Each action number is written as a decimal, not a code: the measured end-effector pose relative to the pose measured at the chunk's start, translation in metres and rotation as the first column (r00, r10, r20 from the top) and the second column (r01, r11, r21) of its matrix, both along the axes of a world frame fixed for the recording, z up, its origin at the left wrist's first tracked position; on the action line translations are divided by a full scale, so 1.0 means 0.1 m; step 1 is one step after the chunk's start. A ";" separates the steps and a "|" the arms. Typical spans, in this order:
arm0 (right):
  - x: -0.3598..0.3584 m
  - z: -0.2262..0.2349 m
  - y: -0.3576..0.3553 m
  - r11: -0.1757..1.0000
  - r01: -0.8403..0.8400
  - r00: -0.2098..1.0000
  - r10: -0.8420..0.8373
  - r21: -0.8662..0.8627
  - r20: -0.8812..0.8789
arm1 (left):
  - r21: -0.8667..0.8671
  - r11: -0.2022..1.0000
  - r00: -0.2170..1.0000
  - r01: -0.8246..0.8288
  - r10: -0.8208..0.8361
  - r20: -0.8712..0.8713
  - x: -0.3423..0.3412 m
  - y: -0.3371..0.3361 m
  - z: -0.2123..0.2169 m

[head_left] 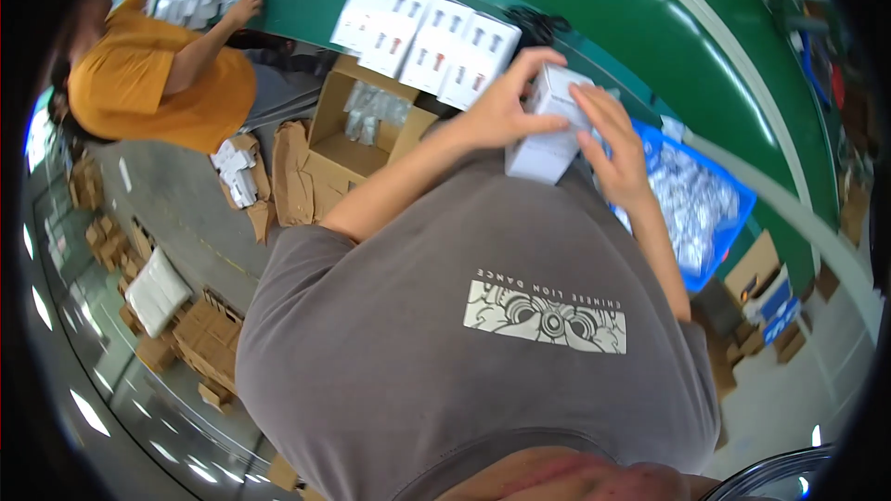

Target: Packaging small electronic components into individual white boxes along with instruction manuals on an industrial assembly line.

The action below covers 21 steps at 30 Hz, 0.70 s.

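A tall white carton (541, 156) stands tilted close against my shirt, at the edge of the green work surface. Around its left side curls my left hand (513, 104), with the thumb across the front face and the fingers over the far top edge. My right hand (620, 148) grips the carton from the right, its fingers bent over the upper end. What is inside the carton is hidden. To the left of it, several white boxes (427, 37) with small printed pictures lie in a row on the green surface.
Black cables (536, 26) lie behind the white boxes. On the right, a blue bin (742, 213) holds many clear-wrapped pieces. An open cardboard box (339, 153) with small packets stands left of me. Farther left, a person in an orange shirt (176, 83) reaches over the green conveyor (594, 0).
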State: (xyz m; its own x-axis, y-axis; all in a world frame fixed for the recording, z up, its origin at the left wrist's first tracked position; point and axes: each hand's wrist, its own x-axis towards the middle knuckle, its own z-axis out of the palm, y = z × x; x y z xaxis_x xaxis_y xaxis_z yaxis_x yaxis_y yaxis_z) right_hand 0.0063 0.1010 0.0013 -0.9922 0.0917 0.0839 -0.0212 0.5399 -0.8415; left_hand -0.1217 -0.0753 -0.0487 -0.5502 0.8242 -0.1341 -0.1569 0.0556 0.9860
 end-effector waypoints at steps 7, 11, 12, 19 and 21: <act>-0.43 -0.10 0.08 0.880 0.197 0.972 -0.232 -0.433 -0.028 | -0.108 0.871 0.684 -0.480 0.294 -0.667 -1.14 -0.72 0.74; -0.61 -0.47 0.40 0.793 0.273 0.961 -0.247 -0.545 0.121 | -0.347 0.703 0.508 -0.620 0.023 -0.861 -1.84 -1.09 0.43; -0.68 -0.50 0.39 0.796 0.250 0.967 -0.233 -0.551 0.103 | -0.390 0.668 0.486 -0.634 -0.048 -0.873 -1.88 -1.10 0.25; -0.84 -0.66 0.31 0.802 0.387 0.912 -0.260 -0.455 0.317 | -0.578 0.628 0.800 -0.522 0.126 -0.586 -2.81 -1.16 -0.20; -0.81 -0.69 0.29 0.811 0.422 0.890 -0.286 -0.406 0.354 | -0.451 0.490 0.649 -0.746 0.386 -0.655 -3.60 -1.21 -0.50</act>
